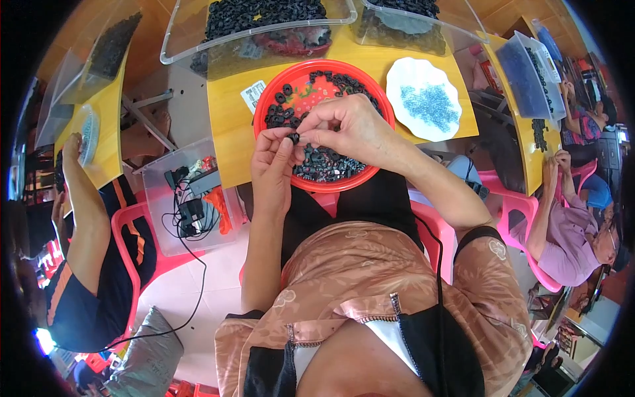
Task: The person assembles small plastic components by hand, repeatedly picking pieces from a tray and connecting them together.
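Note:
Above a round red tray (pixel 266 86), my two hands meet. My left hand (pixel 272 155) pinches a small black ring-like part (pixel 294 138) between thumb and fingers. The fingertips of my right hand (pixel 344 126) are pressed together at the same part; whether they hold something tiny of their own cannot be made out. Many loose black parts (pixel 281 118) lie in the tray, with more dark and shiny pieces (pixel 331 167) heaped at its near side. Right of the tray, a white scalloped plate (pixel 402 76) carries a spread of small clear bluish pieces (pixel 430 109).
Clear bins (pixel 258 30) of black parts stand at the far side of the yellow table (pixel 231 152). A white label (pixel 253 96) lies left of the tray. On the floor at left sits a clear box (pixel 159 228) with cables. Other people work at tables on both sides.

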Demonstrator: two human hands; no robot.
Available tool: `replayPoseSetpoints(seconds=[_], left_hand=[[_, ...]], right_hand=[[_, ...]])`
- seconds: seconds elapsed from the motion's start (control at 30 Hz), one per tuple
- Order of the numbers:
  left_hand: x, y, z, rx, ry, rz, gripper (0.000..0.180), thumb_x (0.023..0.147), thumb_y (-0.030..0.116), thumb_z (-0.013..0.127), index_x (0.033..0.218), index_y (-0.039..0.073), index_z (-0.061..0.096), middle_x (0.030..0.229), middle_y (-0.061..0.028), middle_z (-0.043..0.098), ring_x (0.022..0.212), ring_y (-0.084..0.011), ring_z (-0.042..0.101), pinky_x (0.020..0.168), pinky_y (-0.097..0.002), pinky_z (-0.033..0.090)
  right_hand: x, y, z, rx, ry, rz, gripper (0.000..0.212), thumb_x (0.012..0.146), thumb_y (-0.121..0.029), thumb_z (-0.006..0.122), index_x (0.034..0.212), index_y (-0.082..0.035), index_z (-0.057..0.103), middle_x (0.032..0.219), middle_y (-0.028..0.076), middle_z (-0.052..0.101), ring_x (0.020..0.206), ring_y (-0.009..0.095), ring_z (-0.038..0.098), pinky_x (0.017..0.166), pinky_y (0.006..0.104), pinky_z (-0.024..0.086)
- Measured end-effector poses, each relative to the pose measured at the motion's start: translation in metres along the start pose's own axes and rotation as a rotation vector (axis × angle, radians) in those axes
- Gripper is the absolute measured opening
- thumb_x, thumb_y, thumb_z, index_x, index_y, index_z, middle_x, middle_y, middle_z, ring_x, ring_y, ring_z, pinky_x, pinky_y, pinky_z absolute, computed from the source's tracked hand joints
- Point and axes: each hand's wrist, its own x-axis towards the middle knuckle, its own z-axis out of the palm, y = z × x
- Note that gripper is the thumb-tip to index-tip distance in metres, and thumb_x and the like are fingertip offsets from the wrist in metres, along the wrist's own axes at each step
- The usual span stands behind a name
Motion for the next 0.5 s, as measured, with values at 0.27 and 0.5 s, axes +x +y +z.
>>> replayPoseSetpoints(seconds=[0.27,0.5], left_hand=[[-0.001,0.000,0.000,0.038,-0.012,0.012,0.013,0.092,0.007,0.055,0.104,0.002,0.053,0.086,-0.0037,0.060,0.072,-0.0093,0.056,0.065,-0.0214,0.045],[-0.001,-0.001,0.001,0.091,-0.026,0.015,0.013,0.091,0.007,0.055,0.103,0.002,0.053,0.087,-0.0039,0.059,0.072,-0.0095,0.056,0.065,-0.0216,0.044]], right_hand=[[-0.001,0.003,0.001,-0.110,0.013,-0.132,0.005,0.079,-0.003,0.063,0.081,0.001,0.066,0.071,0.009,0.068,0.061,0.012,0.064,0.055,0.0258,0.049],[-0.002,0.003,0.003,0.022,0.002,-0.079,0.008,0.078,-0.001,0.064,0.085,0.002,0.064,0.070,0.008,0.068,0.065,0.011,0.066,0.058,0.0250,0.050]])
